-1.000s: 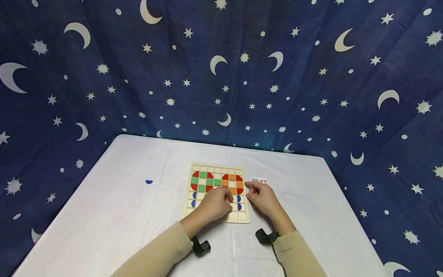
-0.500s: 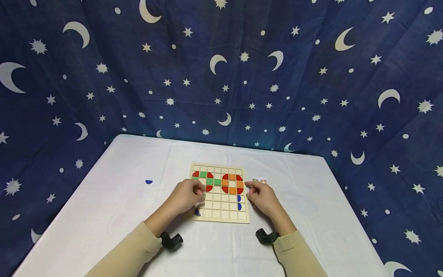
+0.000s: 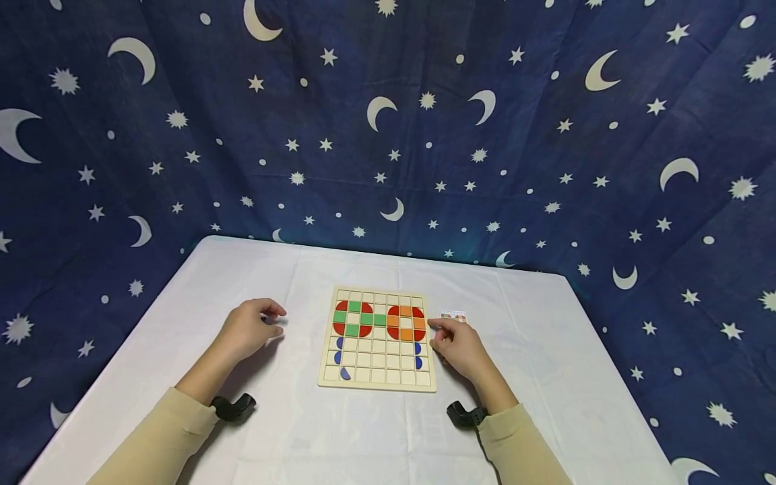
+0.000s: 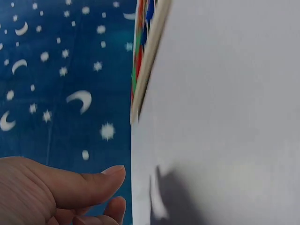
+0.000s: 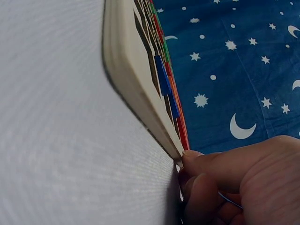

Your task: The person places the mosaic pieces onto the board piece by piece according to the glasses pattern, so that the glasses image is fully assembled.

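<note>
My left hand (image 3: 248, 330) hovers left of the board, thumb and fingers apart with a gap between them. Just behind its fingers a blue half-circle piece (image 3: 265, 319) lies on the table, mostly hidden. My right hand (image 3: 461, 347) rests at the right edge of the wooden grid board (image 3: 378, 387), index finger reaching out and touching it. In the right wrist view the thumb (image 5: 220, 166) touches the board's edge, other fingers curled beneath. Red, green and orange pieces form two rings on the board. Several blue half circles sit lower down; one (image 3: 345, 372) lies askew at lower left.
A small printed card (image 3: 453, 315) lies beyond my right hand, partly covered by it. White cloth covers the table (image 3: 339, 438). A dark blue curtain (image 3: 388, 135) with moons and stars rises behind and at the sides.
My left hand has swept left from over the middle of the board to the loose blue half circle. The askew half circle at lower left is now uncovered. My right hand stays put.
</note>
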### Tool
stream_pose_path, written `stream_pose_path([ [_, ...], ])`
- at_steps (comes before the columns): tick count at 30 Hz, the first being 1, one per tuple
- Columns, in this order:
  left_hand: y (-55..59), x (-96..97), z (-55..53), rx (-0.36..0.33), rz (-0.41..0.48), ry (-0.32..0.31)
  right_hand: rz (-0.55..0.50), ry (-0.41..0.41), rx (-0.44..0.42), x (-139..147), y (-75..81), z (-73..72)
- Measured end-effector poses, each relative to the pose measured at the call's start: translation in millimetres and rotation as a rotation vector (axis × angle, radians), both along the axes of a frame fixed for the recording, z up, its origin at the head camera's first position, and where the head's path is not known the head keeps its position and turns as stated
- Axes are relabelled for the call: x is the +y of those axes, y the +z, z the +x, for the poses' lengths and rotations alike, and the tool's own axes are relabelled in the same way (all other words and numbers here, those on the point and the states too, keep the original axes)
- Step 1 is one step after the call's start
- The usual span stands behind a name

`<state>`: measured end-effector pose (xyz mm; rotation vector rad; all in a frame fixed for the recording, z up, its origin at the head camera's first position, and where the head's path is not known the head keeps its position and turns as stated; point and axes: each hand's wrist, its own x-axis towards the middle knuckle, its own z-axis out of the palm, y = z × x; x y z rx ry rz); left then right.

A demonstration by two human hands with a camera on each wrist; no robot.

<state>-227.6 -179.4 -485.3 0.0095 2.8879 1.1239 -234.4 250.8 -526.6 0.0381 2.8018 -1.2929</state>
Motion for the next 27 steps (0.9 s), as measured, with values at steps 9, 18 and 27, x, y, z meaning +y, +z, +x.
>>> stream_pose_path([
  [9, -9.1, -37.1, -8.3, 0.023, -0.094, 0.017, 0.008, -0.001, -0.001, 0.4, -0.4, 0.6],
  [18, -13.9, -38.5, -14.0, 0.017, -0.100, 0.035, 0.015, -0.008, -0.006, 0.9, 2.2, 0.9],
  [27, -12.8, -30.2, -7.3, 0.034, -0.133, 0.028, 0.025, 0.003, 0.001, 0.6, 2.7, 0.8],
])
